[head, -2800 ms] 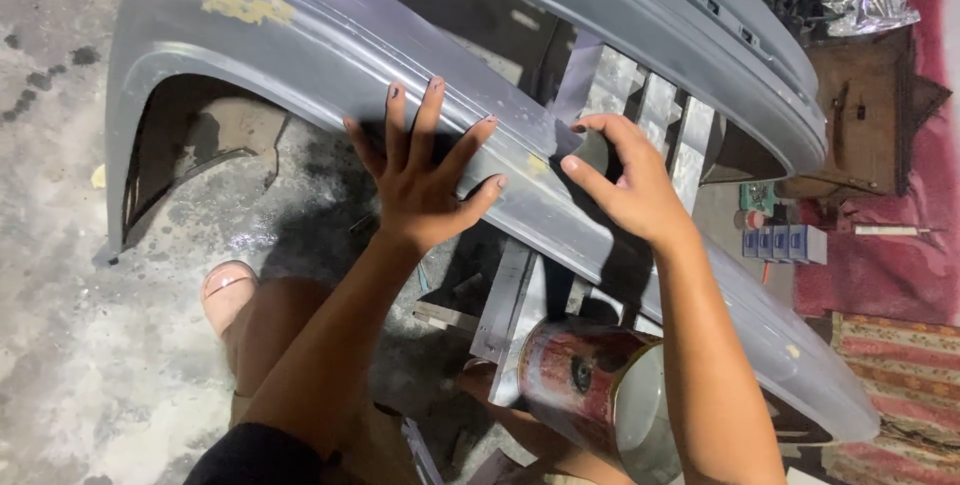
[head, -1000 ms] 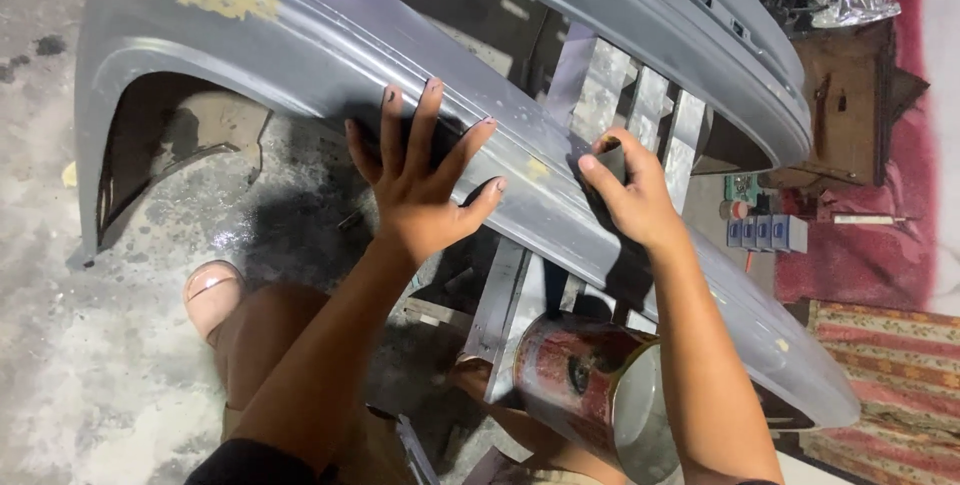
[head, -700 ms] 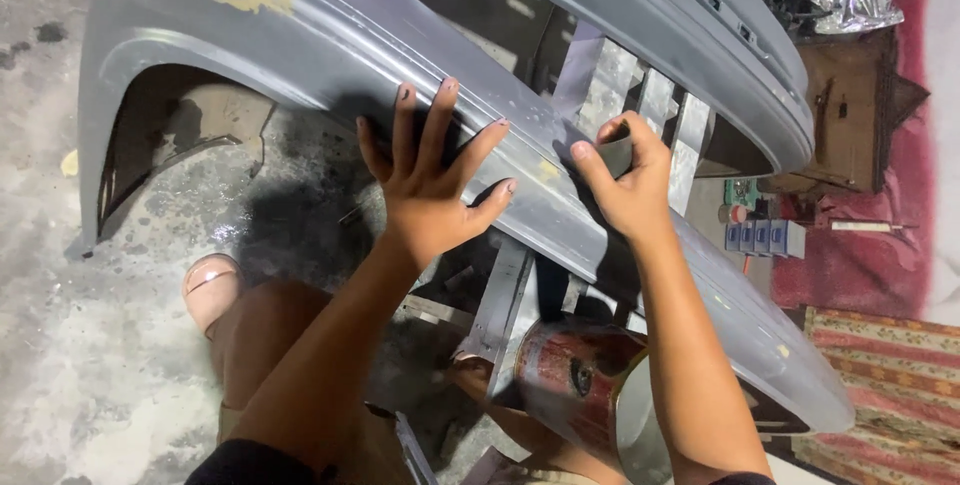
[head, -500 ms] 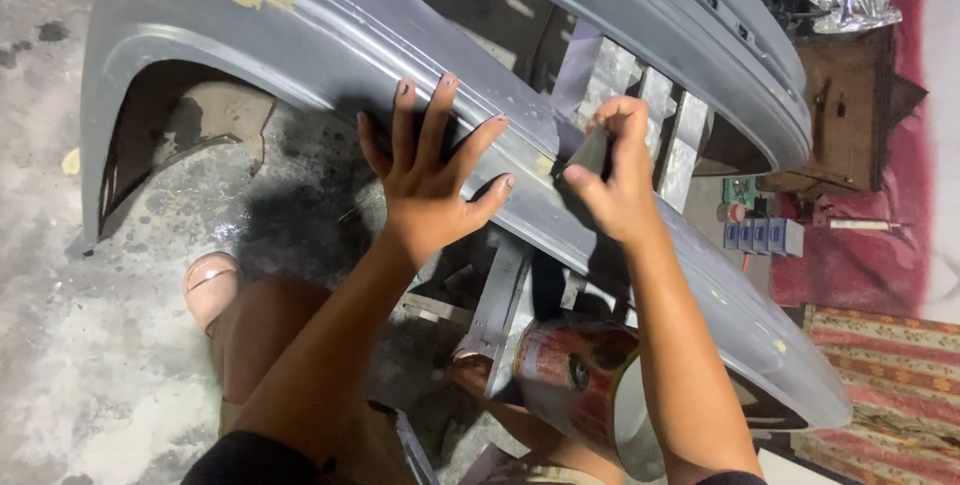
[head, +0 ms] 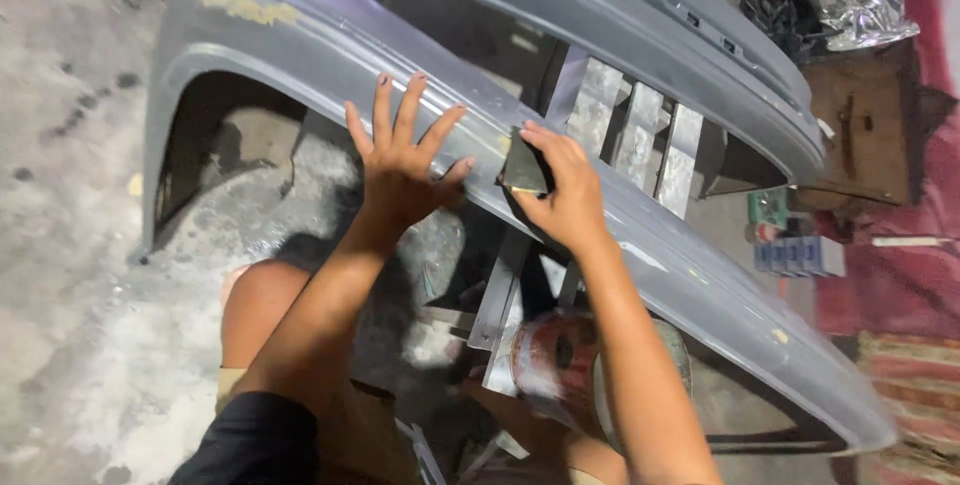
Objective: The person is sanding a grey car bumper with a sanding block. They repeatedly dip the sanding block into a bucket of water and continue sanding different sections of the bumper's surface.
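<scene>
Grey, dusty concrete floor (head: 70, 245) is filling the left of the view, stained with pale powder, and a grey primed car bumper (head: 300, 55) is lying across it, running from the upper left down to the lower right. Yellowish filler patches (head: 245, 3) are showing on the bumper near its upper left end. The left hand (head: 400, 170) is resting flat on the bumper's curved face about midway along it, fingers spread wide and open, holding nothing. Just to the right of it on the same face, the right hand (head: 565, 195) is pinching a small dark piece of sandpaper (head: 524, 167) between thumb and fingers and pressing it against the bumper. The two hands are sitting near each other but apart. A second grey bumper (head: 640, 35) is lying beyond the first one, toward the top of the view. Between and under the two bumpers, pale metal slats (head: 640, 130) are showing. Below the first bumper, close to the person's knees, a round tin can (head: 560, 365) with a red label is standing. To the right of the bumper's lower end, a red patterned cloth (head: 900, 295) is covering the ground, with small blue boxes (head: 800, 255) beside it. Crumpled silver foil (head: 850, 0) is lying past the far bumper at the upper right.
</scene>
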